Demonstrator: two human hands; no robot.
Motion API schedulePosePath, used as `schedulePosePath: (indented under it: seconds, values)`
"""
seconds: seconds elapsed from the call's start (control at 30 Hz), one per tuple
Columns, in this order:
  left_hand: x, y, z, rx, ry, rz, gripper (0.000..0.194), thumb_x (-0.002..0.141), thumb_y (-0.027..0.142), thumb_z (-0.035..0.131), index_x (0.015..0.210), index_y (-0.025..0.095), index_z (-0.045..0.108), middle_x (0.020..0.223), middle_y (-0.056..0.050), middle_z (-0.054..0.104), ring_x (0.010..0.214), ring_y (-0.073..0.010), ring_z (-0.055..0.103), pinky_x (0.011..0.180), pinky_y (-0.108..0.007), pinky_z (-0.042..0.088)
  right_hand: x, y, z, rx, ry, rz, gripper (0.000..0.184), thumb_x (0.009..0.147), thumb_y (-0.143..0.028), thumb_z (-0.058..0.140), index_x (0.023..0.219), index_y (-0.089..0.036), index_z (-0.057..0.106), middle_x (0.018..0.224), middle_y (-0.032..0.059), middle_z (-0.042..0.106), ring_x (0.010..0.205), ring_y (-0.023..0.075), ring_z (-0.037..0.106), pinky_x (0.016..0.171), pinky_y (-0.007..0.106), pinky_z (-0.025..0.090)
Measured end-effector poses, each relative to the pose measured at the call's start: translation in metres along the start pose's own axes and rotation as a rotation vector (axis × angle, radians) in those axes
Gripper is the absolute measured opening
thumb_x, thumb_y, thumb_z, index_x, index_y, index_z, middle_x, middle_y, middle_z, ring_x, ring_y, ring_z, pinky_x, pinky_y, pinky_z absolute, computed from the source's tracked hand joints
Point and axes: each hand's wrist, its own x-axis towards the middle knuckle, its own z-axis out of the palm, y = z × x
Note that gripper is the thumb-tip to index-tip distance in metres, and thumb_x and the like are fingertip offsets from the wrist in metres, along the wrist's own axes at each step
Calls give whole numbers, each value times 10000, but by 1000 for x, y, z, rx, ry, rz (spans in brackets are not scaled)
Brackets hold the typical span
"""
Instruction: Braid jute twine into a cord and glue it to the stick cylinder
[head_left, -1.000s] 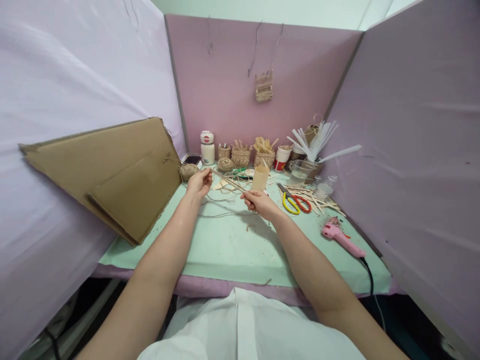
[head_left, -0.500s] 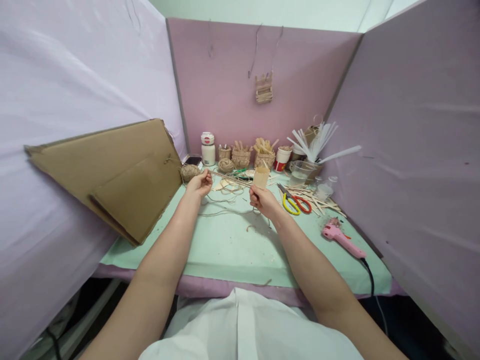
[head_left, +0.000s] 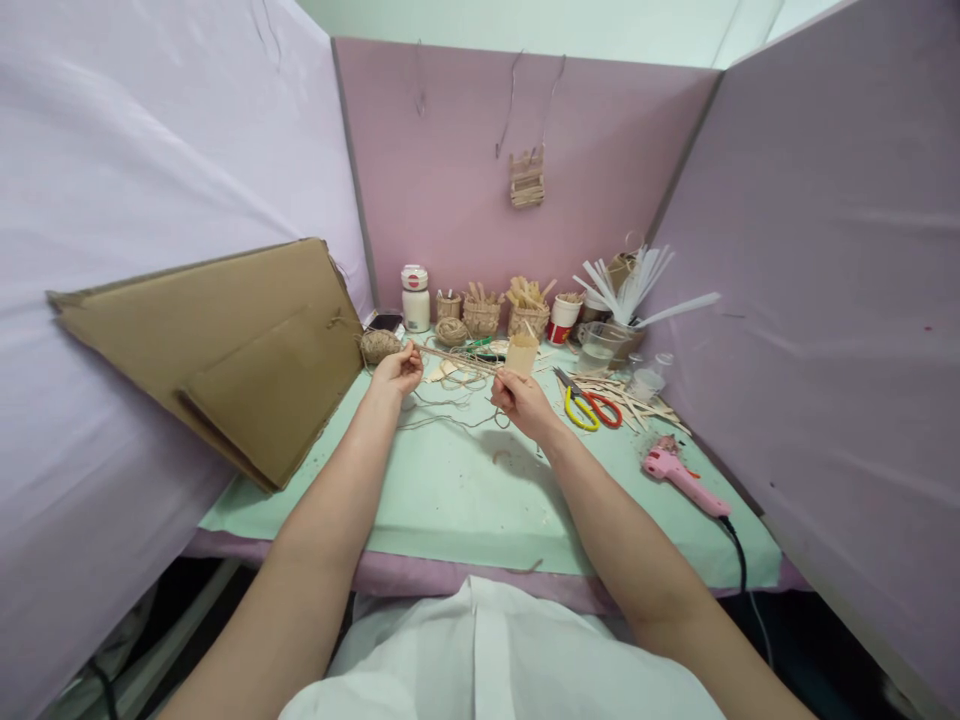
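Strands of brown twine (head_left: 457,357) stretch between my two hands above the table. My left hand (head_left: 400,370) is closed, pinching one end of them near a ball of twine (head_left: 380,346). Closed around the other end is my right hand (head_left: 519,400). Just beyond the right fingers stands a small pale wooden piece (head_left: 522,352); whether the hand touches it I cannot tell. A loose length of twine (head_left: 450,420) curls on the green cloth below the hands.
Scissors (head_left: 587,402) and scattered thin sticks (head_left: 634,398) lie to the right. A pink glue gun (head_left: 686,478) with a cable is nearer the right edge. Cardboard (head_left: 255,350) leans at left. Along the back stand a white bottle (head_left: 415,300), stick baskets (head_left: 529,318) and a plastic cup (head_left: 598,347).
My right hand has shifted slightly to the left with the twine. The loose twine beneath it has changed its curve. My left hand has barely moved.
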Motion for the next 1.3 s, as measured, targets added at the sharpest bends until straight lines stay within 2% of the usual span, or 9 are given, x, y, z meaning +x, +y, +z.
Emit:
schedulePosePath:
  seconds: [0.27,0.33,0.43,0.53,0.63,0.77,0.9,1.1,1.3]
  values:
    - [12,-3,-12,515,-57,103,78,745,47,602,702,110,588,610,-9,549,540,-51,515,514,-140,437,5,1,-21,-223,195,88,300,739,-411,541,556,-198,434,428,-51,341,417,71,254,442,243,174]
    - [12,-4,-14,762,20,290,87,694,94,650,767,117,609,702,-28,590,640,-93,558,616,-210,470,6,3,-23,-284,207,120,276,735,-379,530,548,-198,438,417,-47,343,410,75,253,434,245,169]
    - [6,-13,-11,1157,134,810,287,668,187,677,944,144,614,980,-81,623,939,-190,573,851,-331,447,6,6,-23,-343,173,150,262,729,-367,519,545,-198,441,419,-44,351,408,76,251,430,245,175]
    - [-9,-33,-3,1372,-218,1046,304,786,269,560,1072,167,582,1153,-95,597,1114,-207,516,976,-348,373,5,6,-21,-387,113,151,281,738,-381,511,541,-196,433,428,-47,347,414,74,250,435,241,185]
    - [-23,-59,3,1447,-601,884,311,866,331,439,1086,159,576,1145,-95,614,1087,-191,537,953,-320,387,1,1,-19,-413,14,137,299,761,-402,503,558,-191,444,439,-50,358,431,76,276,448,236,200]
    - [-31,-78,4,1555,-770,672,358,896,411,352,893,156,604,869,-61,640,820,-167,568,784,-291,432,-5,-5,-14,-444,-100,126,349,790,-451,501,571,-182,457,459,-48,385,453,73,300,460,233,202]
    - [-33,-71,5,1566,-816,519,367,861,465,416,718,161,565,666,-3,534,611,-115,458,585,-240,375,-3,-1,-15,-425,-83,133,402,784,-520,528,581,-176,474,465,-47,387,460,74,317,465,231,214]
    - [-37,-58,7,1165,-739,173,374,775,542,565,723,172,540,490,79,253,412,-55,222,414,-208,174,7,10,-24,-253,52,137,620,712,-757,454,794,-158,593,537,-21,484,461,83,377,464,230,273]
    - [-33,-56,6,942,-719,39,369,740,502,650,774,140,587,498,93,210,400,-29,158,398,-190,124,5,5,-19,-217,43,90,535,660,-659,613,834,-154,609,579,-39,493,491,67,391,484,216,294]
